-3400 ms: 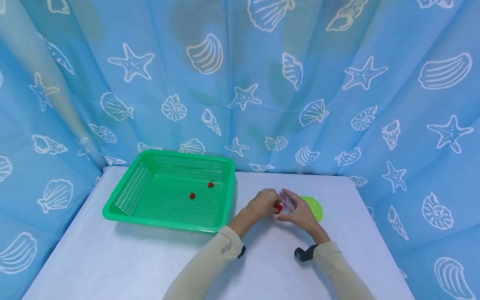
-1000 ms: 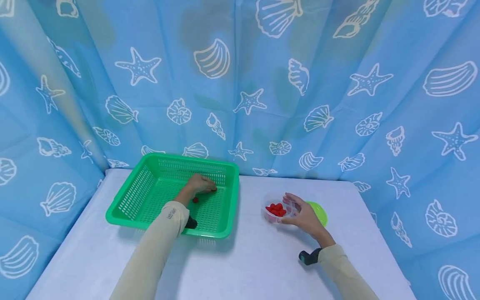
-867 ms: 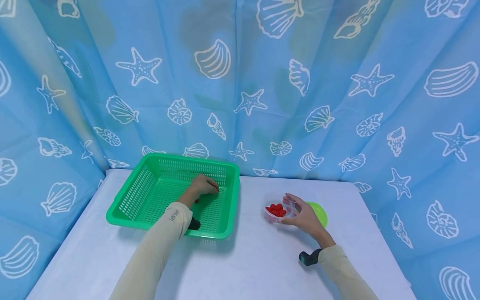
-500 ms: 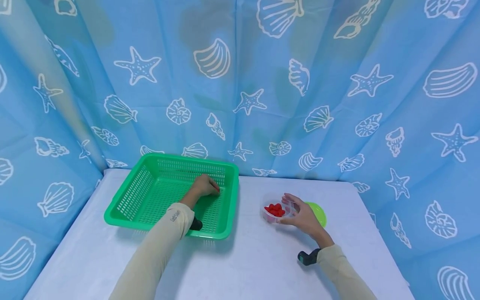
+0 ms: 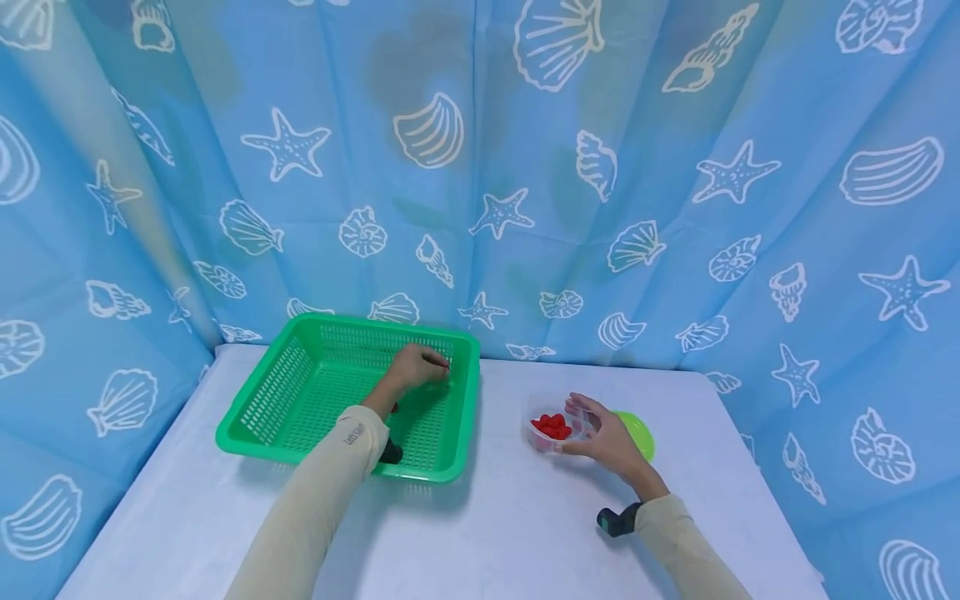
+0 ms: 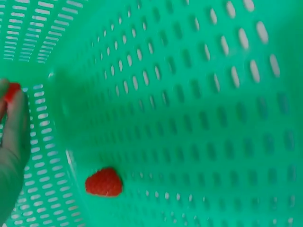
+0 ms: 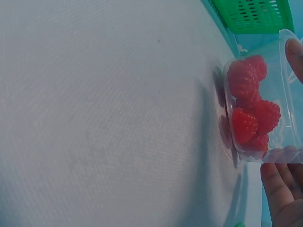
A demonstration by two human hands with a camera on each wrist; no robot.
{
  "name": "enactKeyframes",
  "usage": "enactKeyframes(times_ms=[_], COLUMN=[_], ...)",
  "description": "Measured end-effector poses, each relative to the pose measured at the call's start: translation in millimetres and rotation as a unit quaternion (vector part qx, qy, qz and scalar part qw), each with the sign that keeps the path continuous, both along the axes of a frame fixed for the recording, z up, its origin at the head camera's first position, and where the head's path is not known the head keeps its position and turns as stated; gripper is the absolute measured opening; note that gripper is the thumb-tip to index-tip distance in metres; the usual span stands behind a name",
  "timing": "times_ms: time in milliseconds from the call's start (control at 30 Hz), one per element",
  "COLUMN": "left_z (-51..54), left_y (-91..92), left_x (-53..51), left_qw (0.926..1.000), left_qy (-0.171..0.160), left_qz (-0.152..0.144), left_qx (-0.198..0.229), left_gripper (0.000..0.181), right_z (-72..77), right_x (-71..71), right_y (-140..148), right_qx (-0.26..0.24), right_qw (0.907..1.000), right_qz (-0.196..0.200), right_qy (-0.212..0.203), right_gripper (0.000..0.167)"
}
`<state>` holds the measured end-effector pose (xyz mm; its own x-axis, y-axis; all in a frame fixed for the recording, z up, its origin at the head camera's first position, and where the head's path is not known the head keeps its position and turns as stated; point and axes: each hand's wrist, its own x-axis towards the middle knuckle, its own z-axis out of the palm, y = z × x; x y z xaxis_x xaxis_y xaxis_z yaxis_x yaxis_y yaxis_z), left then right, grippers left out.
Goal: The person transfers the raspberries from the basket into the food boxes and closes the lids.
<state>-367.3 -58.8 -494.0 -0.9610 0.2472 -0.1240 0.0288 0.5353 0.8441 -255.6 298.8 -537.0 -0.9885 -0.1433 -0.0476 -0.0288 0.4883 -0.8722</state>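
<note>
My left hand (image 5: 416, 368) is inside the green plastic basket (image 5: 232, 442), near its right back corner. Its fingertips pinch a red raspberry (image 6: 13, 91), partly hidden by the fingers in the left wrist view. Another raspberry (image 6: 104, 182) lies on the basket floor, mostly hidden behind the wrist in the head view. On the table, my right hand (image 5: 609, 437) holds a clear plastic container (image 7: 277, 56) by its sides, thumb on one and fingers on the other. Several raspberries (image 7: 245, 124) are gathered in that container.
A lime-green round lid (image 5: 636, 435) lies on the white-covered table (image 5: 495, 533), just behind the right hand. A blue curtain (image 5: 450, 200) with white shell prints hangs around the table's back and sides. Slotted basket walls surround the left hand.
My left hand has gone from the clear container leftward into the basket, then shifted slightly rightward there, with a raspberry now between its fingertips. The right hand keeps holding the container in place.
</note>
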Motion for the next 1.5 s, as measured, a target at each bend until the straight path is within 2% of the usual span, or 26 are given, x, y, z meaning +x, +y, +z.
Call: enactKeyframes(times_ms=[233, 333, 633, 867, 1200, 1400, 1500], left_z=[11.0, 17.8, 45.2, 67.8, 76.7, 83.6, 81.1], left_y=[-0.3, 0.8, 12.2, 31.1, 61.2, 81.2, 90.8], left_x=[4.4, 5.2, 9.6, 24.4, 44.0, 62.0, 71.3], left_qw=[0.9969, 0.9949, 0.9873, 0.9804, 0.9667, 0.9625, 0.9575], left_qy=[0.014, 0.038, 0.103, 0.135, 0.221, 0.235, 0.245], left_qz=[-0.033, -0.035, -0.046, -0.064, -0.084, -0.079, -0.081], left_qx=[0.07, 0.087, 0.111, 0.128, 0.099, 0.111, 0.129], left_gripper=[0.024, 0.024, 0.028, 0.023, 0.022, 0.019, 0.019], right_z=[1.7, 1.3, -1.6, -2.2, -1.4, 0.4, 0.7], right_x=[4.3, 5.0, 4.9, 0.2, -3.9, -2.7, -1.8], right_y=[-2.1, -2.2, 1.0, 3.3, 1.2, -2.0, -3.0], right_qx=[0.007, 0.007, 0.014, 0.017, 0.026, 0.024, 0.021], right_qw=[0.9999, 0.9998, 0.9999, 0.9998, 0.9996, 0.9997, 0.9998], right_qz=[0.002, 0.0, -0.003, -0.003, -0.007, -0.005, -0.001], right_qy=[-0.012, -0.016, -0.01, -0.008, -0.01, -0.008, -0.003], right_gripper=[0.096, 0.096, 0.1, 0.101, 0.102, 0.101, 0.102])
